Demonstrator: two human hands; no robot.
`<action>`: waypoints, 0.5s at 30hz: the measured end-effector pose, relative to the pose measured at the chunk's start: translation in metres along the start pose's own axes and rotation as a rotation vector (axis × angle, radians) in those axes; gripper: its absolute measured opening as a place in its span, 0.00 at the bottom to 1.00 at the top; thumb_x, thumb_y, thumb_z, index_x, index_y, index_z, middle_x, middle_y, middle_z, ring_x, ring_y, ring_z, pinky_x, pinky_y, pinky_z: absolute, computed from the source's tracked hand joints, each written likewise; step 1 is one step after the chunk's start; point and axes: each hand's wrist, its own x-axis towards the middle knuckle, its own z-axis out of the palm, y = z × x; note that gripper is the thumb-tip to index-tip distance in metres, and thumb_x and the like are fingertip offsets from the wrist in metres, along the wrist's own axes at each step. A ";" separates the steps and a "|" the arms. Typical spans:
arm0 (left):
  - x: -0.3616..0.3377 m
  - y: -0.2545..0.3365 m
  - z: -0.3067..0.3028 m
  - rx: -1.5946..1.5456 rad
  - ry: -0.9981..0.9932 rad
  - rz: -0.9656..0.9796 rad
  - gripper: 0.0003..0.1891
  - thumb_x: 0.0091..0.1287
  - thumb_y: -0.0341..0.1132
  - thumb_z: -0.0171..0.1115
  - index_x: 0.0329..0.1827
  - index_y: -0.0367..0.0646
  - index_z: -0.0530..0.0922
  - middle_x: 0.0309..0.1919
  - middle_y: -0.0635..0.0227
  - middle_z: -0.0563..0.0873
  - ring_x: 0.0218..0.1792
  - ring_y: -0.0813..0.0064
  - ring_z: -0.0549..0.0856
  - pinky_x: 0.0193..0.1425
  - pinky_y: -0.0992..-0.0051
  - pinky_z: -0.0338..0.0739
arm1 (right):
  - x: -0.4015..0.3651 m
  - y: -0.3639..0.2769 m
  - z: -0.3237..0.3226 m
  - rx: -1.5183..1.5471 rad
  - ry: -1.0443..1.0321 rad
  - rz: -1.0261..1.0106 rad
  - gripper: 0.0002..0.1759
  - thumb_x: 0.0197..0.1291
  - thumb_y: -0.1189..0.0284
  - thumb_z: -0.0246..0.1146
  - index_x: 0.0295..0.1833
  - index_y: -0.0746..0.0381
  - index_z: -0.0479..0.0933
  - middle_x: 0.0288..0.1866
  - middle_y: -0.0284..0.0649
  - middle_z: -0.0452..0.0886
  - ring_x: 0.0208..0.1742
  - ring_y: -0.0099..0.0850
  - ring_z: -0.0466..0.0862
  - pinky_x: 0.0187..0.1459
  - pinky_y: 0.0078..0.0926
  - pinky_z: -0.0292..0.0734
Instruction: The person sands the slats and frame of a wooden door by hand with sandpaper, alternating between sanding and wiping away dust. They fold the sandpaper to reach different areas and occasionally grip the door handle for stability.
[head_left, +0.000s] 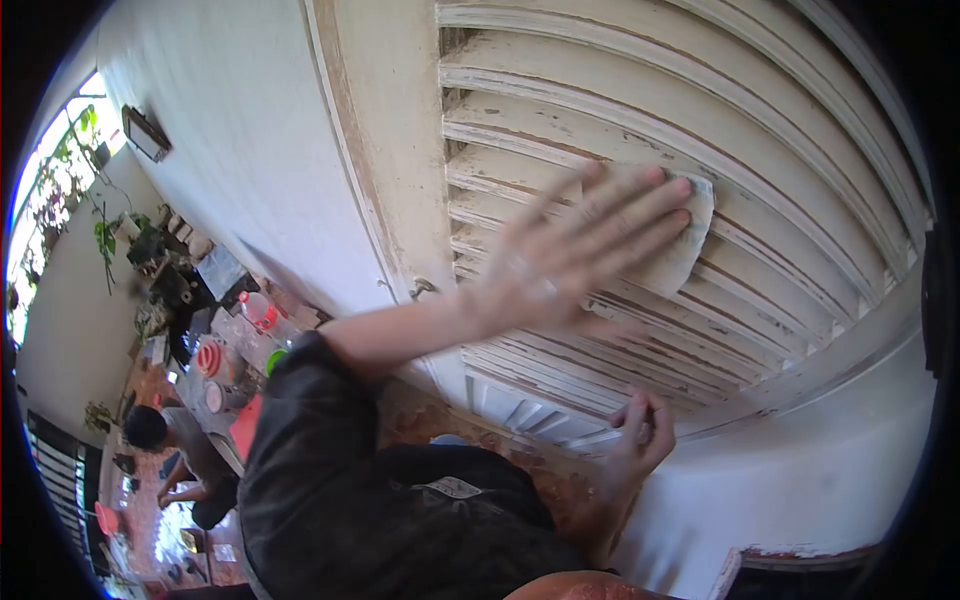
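Note:
My left hand [575, 245] lies spread over a pale, stiff sheet that looks like sandpaper [692, 250], holding it flat against a louvered door [560, 110]. The sheet's right edge shows past my fingertips, while the rest is hidden beneath the palm. Motion blurs this hand a little. The door's cream slats have worn paint with brown and white patches. Lower on the right, my right hand [645, 435] hangs in front of the bottom slats, its fingers curled in, and I see nothing in it.
A door handle [423, 288] sits at the door's left edge. To the left, a table carries a red-lidded container [210, 358] and a clear bottle [258, 310]. Another person [190, 450] crouches at far left. Plants [105, 240] and stacked items line the wall.

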 end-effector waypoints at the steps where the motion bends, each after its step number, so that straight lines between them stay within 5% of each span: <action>1: 0.000 -0.007 0.001 0.139 -0.010 0.078 0.56 0.60 0.79 0.54 0.77 0.38 0.65 0.74 0.52 0.72 0.75 0.53 0.69 0.81 0.51 0.58 | -0.001 -0.002 -0.004 -0.013 -0.008 -0.012 0.07 0.71 0.76 0.60 0.42 0.68 0.83 0.28 0.36 0.82 0.25 0.21 0.74 0.32 0.20 0.69; 3: 0.004 -0.005 0.005 0.136 0.041 -0.039 0.54 0.60 0.79 0.53 0.75 0.38 0.69 0.70 0.51 0.75 0.73 0.53 0.72 0.80 0.52 0.59 | -0.004 -0.004 -0.009 -0.257 -0.131 -0.329 0.07 0.69 0.77 0.61 0.41 0.67 0.84 0.26 0.37 0.83 0.24 0.25 0.74 0.36 0.24 0.70; 5: 0.003 -0.003 0.004 0.130 0.104 -0.270 0.52 0.61 0.79 0.52 0.70 0.38 0.75 0.64 0.49 0.81 0.68 0.52 0.78 0.79 0.55 0.62 | -0.011 0.002 -0.005 -0.232 -0.116 -0.230 0.06 0.66 0.78 0.62 0.40 0.65 0.85 0.25 0.37 0.84 0.25 0.29 0.77 0.43 0.29 0.71; 7: 0.006 -0.009 0.002 0.124 0.113 -0.230 0.52 0.59 0.77 0.58 0.69 0.35 0.75 0.59 0.47 0.84 0.60 0.54 0.84 0.79 0.55 0.61 | -0.012 0.008 -0.001 -0.194 -0.095 0.002 0.05 0.64 0.78 0.63 0.41 0.64 0.85 0.24 0.36 0.84 0.26 0.32 0.80 0.46 0.32 0.70; 8: 0.000 -0.024 -0.002 0.148 0.078 -0.219 0.51 0.59 0.77 0.58 0.68 0.35 0.76 0.58 0.49 0.85 0.60 0.55 0.84 0.79 0.54 0.60 | -0.012 0.008 -0.001 -0.205 -0.101 -0.011 0.05 0.64 0.78 0.63 0.41 0.64 0.85 0.24 0.36 0.84 0.26 0.32 0.80 0.46 0.32 0.70; 10: -0.016 -0.043 -0.017 0.286 0.041 -0.237 0.51 0.59 0.77 0.59 0.67 0.35 0.77 0.58 0.55 0.85 0.59 0.60 0.84 0.76 0.53 0.60 | -0.008 0.006 -0.008 -0.440 -0.224 -0.377 0.06 0.67 0.77 0.62 0.40 0.67 0.84 0.25 0.38 0.82 0.28 0.27 0.79 0.39 0.25 0.73; 15: -0.024 -0.041 -0.015 0.416 0.050 -0.255 0.56 0.56 0.82 0.54 0.64 0.31 0.78 0.56 0.52 0.86 0.59 0.56 0.84 0.75 0.54 0.59 | -0.017 0.033 -0.029 -0.512 -0.243 -0.169 0.06 0.66 0.75 0.64 0.40 0.63 0.86 0.22 0.34 0.84 0.31 0.31 0.79 0.45 0.30 0.70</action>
